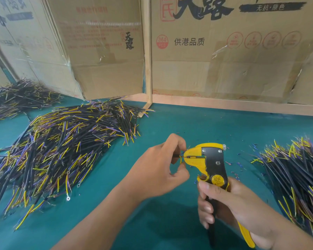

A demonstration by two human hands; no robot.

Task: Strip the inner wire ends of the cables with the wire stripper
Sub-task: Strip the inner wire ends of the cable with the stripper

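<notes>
A small heap of black cables with yellow and purple inner wires (16,95) is lying at the far left edge of the teal green worktop (170,127), in front of leaning brown cardboard boxes (101,51) printed with black characters. Nearer, a much larger heap of the same black cables with yellow and purple ends (61,148) is spreading across the left half of the worktop. Right of it, near the front middle, the person's left hand (159,170) is pinching one thin black cable (177,156) between thumb and curled fingers, feeding its wire end into the nose of a yellow and black metal wire stripper (211,165). The stripper is standing roughly upright above the worktop, its head pointing left towards the left hand. Its handles are being gripped by the person's right hand (229,208), fingers wrapped around them, near the front edge. Tiny coloured scraps of insulation (237,170) are lying scattered on the worktop just right of the tool. A third heap of black cables with yellow ends (300,177) is sitting at the right edge. A pale wooden frame (148,69) is standing along the far edge, holding the cardboard
</notes>
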